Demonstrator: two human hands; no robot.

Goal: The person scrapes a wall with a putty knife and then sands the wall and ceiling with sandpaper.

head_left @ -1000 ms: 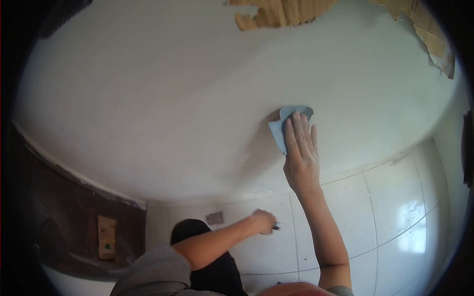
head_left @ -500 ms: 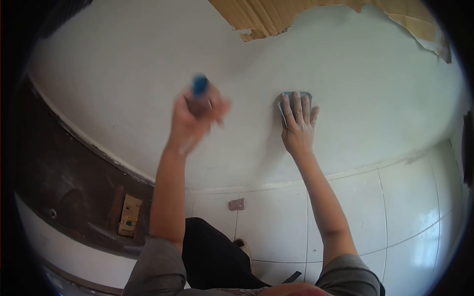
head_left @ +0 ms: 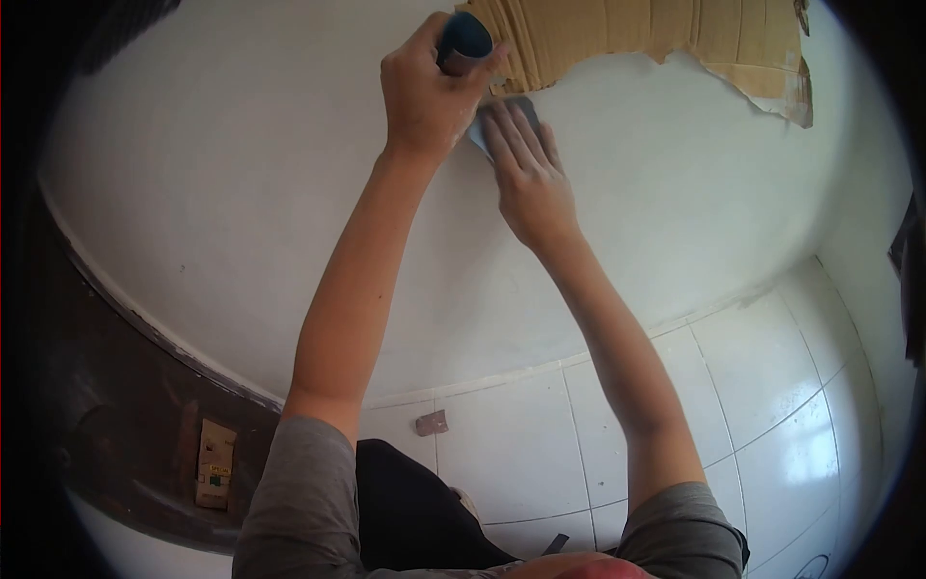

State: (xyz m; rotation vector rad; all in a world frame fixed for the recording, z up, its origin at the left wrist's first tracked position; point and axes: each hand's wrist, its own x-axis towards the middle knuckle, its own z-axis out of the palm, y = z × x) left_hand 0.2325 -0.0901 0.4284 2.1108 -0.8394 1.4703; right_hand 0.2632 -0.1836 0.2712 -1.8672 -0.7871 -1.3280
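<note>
My left hand is raised near the wall, its fingers wrapped round a curled sheet of sandpaper whose inner face shows dark blue. Just right of and below it, my right hand presses a grey-blue sandpaper piece flat on the white wall. The fingers of that hand lie long over the piece, and a pale edge of it sticks out at the left. Torn brown cardboard borders both hands at the top.
Below the wall runs a white tiled floor with a small reddish-brown scrap on it. To the left is a dark brown surface bearing a yellowish rectangular piece. My bent leg in black is beneath my arms.
Both hands have moved up the wall. My right hand slid up and left with the sandpaper to the cardboard's lower edge; my left hand rose to the right with the curled sheet.
</note>
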